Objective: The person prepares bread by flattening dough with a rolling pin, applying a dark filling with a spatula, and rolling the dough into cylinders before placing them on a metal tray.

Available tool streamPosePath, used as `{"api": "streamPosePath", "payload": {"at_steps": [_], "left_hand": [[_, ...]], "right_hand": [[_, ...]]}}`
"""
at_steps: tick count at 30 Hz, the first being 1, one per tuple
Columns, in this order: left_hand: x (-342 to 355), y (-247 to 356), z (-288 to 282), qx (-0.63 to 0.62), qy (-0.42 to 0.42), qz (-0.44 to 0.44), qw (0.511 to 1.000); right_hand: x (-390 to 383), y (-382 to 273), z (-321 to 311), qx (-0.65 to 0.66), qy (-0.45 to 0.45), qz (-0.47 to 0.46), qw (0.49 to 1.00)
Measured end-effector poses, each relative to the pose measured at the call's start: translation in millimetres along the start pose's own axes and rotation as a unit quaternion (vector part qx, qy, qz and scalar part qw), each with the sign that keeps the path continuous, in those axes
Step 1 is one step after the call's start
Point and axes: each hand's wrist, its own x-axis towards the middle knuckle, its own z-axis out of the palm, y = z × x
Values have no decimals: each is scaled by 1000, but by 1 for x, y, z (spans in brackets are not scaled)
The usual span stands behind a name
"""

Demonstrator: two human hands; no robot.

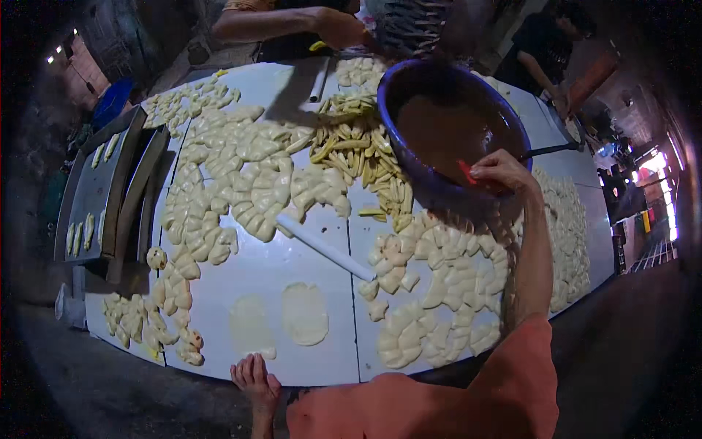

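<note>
The right hand (504,171), right of centre, pinches a small red piece (466,173) over the near rim of a blue tub (387,121); the left hand (256,379), at the lower edge, grasps nothing, its fingers loosely bent at the near edge of the worktop (292,369); just above them lie two thin, flat dough sheets (305,314), pale and smooth with rounded corners.

The tub, in the upper right, is wide, round and deep, holding a brown, wet-looking mass (439,132); a dark handle (552,149) lies at its right side; a heap of yellow-green strips (358,150), slender and soft-looking, crowds its left side.

Cream dough lumps (252,172), plump and glossy, press together across the left half of the frame; more dough pieces (431,274) spread at lower right, under the right forearm; between the two spreads a smooth white rod (325,247) lies slantwise, its lower end by the dough pieces.

At the left, tilted metal trays (86,197) with raised edges carry a few pale rolls (89,230) and take up that side of the worktop; another person's arm (292,23) reaches in at the top, near a grey tube (319,79); a person in dark clothing (537,55) stands at upper right.
</note>
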Motion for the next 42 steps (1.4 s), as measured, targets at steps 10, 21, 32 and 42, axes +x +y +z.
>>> {"api": "streamPosePath", "payload": {"at_steps": [10,21,32,42], "left_hand": [[3,-3,-6,-23,25,4,999],[6,2,2,-43,45,-1,998],[4,1,3,-56,56,-8,997],[8,4,1,-71,54,-17,996]], "right_hand": [[-74,-77,118,-23,-72,-40,996],[-132,-92,324,-275,-48,-353,893],[-170,-100,341,-343,46,-286,893],[-169,-92,331,-190,45,-98,976]]}}
